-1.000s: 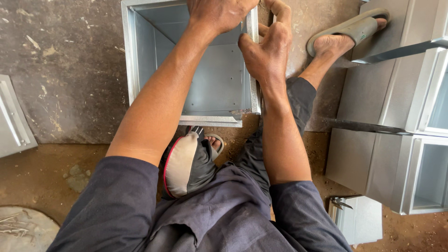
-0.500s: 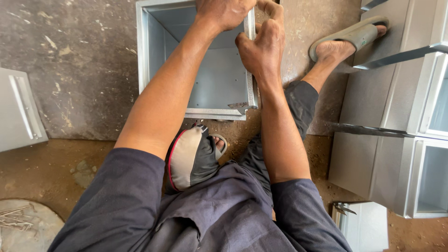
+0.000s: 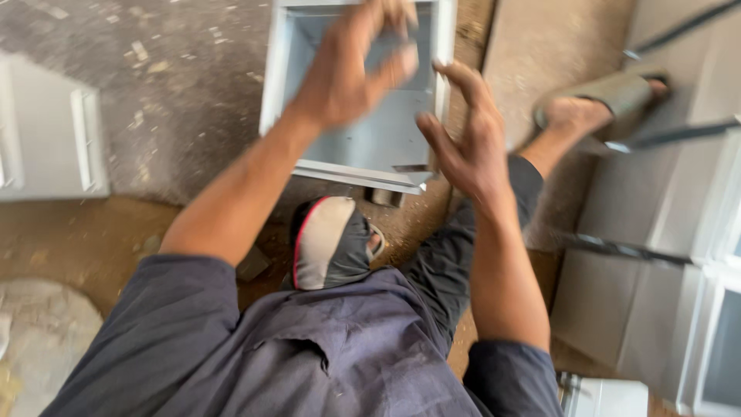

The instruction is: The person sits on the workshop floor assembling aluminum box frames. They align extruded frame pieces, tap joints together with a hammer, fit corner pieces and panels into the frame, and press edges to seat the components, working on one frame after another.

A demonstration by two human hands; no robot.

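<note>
An open grey sheet-metal box (image 3: 275,93) lies on the ground in front of me, its opening facing up. My left hand (image 3: 347,73) hovers over the box, blurred by motion, fingers curled apart with nothing in them. My right hand (image 3: 467,150) is just off the box's right wall, near its lower right corner, fingers spread and empty. Neither hand touches the box. My bent left leg ends in a grey and red sandal (image 3: 328,243) below the box's near rim.
My other foot in a grey sandal (image 3: 606,96) rests at the right against stacked grey metal boxes (image 3: 656,232) with thin metal rods (image 3: 617,249) sticking out. A flat grey panel (image 3: 46,139) lies at left. A pale round slab (image 3: 38,347) sits at bottom left, a small white box (image 3: 610,395) at bottom right.
Both hands have let go of the box's far right wall and pulled back toward me, fingers now apart. The view has shifted, so the box sits nearer the middle of the frame.
</note>
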